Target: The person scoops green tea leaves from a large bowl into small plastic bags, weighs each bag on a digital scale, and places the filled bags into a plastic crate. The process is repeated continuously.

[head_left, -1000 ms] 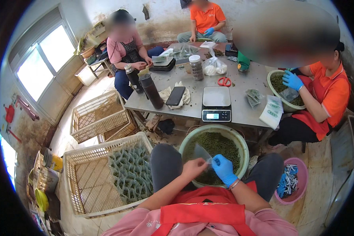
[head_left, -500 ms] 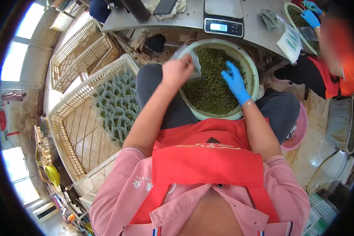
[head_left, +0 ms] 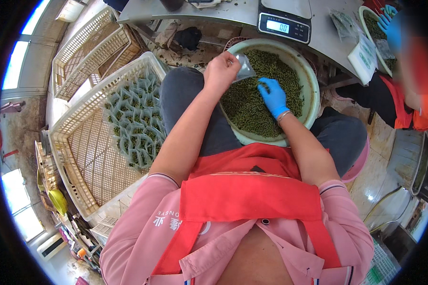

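My bare left hand [head_left: 220, 74] is closed on the upper edge of a small clear plastic bag [head_left: 244, 69], over the left side of a pale green basin [head_left: 311, 90]. The basin stands between my knees and holds a heap of small green peppercorns [head_left: 252, 116]. In a blue glove, my right hand [head_left: 274, 99] is at the heap just right of the bag. Its fingers are curled together, with some green peppercorns at the tips. Left of my leg, several filled clear bags [head_left: 134, 121] stand in rows in a cream plastic crate [head_left: 92, 161].
Beyond the basin, a digital scale [head_left: 284, 26] stands on a metal table [head_left: 223, 15]. A white packet [head_left: 363, 59] lies near the table's right edge. A co-worker's blue-gloved hand [head_left: 389, 21] is over another basin at far right. More crates [head_left: 88, 52] stand at far left.
My right hand has moved left and its spread fingers have curled in at the peppercorns. The left hand has shifted slightly right with the bag. The whole view has tilted a little.
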A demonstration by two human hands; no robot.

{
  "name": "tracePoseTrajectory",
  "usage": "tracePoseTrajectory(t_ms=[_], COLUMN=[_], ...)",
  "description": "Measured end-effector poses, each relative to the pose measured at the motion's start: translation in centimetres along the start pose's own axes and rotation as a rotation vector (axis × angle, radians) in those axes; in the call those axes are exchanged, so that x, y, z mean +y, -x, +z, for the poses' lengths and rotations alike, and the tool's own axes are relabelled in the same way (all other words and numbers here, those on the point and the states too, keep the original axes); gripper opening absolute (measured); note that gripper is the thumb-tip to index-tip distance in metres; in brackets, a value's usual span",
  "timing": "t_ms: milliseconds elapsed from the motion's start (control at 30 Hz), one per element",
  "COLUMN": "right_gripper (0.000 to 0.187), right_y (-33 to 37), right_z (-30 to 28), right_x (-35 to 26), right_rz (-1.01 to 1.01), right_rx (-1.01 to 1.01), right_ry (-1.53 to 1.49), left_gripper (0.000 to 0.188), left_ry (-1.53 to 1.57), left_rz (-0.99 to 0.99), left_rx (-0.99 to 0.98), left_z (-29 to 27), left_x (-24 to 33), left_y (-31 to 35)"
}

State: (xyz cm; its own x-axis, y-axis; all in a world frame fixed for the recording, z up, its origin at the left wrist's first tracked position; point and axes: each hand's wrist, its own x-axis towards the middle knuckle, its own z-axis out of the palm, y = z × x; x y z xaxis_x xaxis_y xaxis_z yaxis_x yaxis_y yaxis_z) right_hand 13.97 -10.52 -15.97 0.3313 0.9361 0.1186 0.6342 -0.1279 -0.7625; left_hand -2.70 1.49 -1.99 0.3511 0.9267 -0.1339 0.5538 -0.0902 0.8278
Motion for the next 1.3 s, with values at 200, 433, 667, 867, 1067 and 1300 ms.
tracePoseTrajectory(t_ms=[200, 433, 667, 867, 1067, 1300], right_gripper=[0.03, 0.025, 0.023, 0.039, 0.04, 0.069], right_y=[-1.8, -2.3, -0.6, 0.8, 0.5, -0.5], right_z=[-6.6, -10.8, -8.1, -8.5, -8.1, -9.9], right_x=[-6.5, -11.0, -12.2, -15.0, -10.4, -7.7], right_rz=[0.745, 0.592, 0.172, -0.014, -0.059, 0.341], right_rx=[0.238, 0.18, 0.423, 0.322, 0.032, -0.277], right_ry=[-1.297, -1.666, -1.056, -0.787, -0.391, -0.666], left_gripper=[0.021, 0.018, 0.015, 0.015, 0.019, 0.02], left_ry=[-0.094, -0.128, 0.003, 0.277, 0.316, 0.192], left_rz=[0.035, 0.074, 0.046, -0.027, -0.007, 0.038], left_rx=[-0.083, -0.167, -0.225, -0.237, -0.199, -0.2], left_z=[3.4, 6.9, 7.1, 7.9, 8.6, 7.6], left_x=[-0.3, -0.6, -0.2, -1.3, -2.2, -0.7], left_y=[0.9, 3.0, 3.8, 3.4, 2.7, 3.5])
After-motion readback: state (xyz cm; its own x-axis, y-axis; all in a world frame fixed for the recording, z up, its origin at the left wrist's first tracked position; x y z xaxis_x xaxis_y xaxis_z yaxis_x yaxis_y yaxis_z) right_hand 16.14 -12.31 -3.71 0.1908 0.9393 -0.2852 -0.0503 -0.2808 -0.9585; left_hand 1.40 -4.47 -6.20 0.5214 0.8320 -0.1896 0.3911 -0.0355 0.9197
